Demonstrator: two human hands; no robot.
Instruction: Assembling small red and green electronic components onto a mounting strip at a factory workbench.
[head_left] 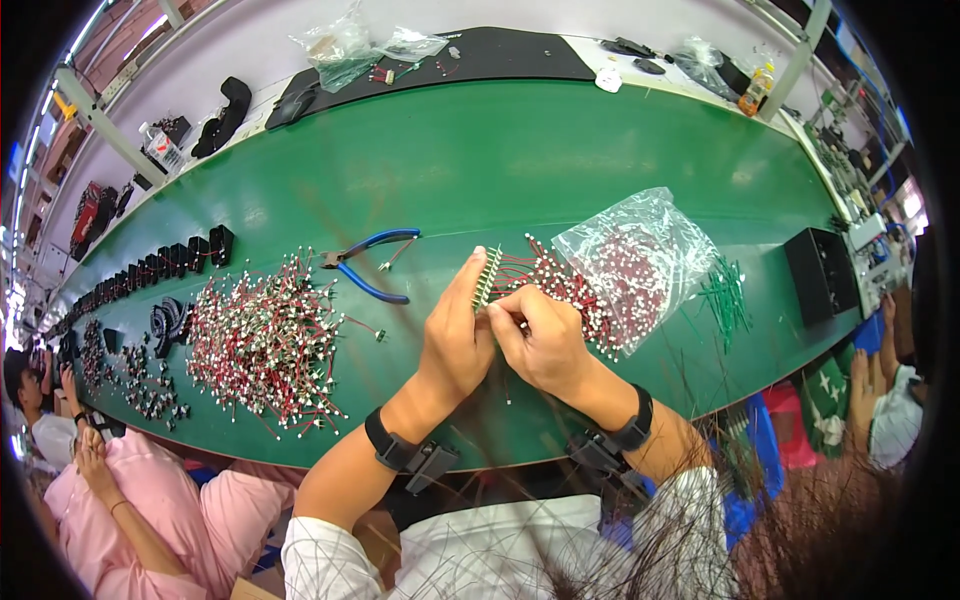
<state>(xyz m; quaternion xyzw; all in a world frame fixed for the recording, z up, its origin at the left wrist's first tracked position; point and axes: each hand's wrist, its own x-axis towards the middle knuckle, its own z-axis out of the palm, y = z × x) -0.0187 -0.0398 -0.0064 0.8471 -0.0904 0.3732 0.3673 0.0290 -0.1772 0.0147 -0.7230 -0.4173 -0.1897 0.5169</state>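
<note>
Over the green bench (480, 150), a strip (487, 280) stands tilted between the hands, red wires (515, 264) at its right. The left hand (455, 335) holds it, fingers nearly closed along its left side. The right hand (545, 338) curls at its lower end — what it pinches, I cannot tell. Cutters (344, 267) lie left, a clear bag (620, 235) right.
</note>
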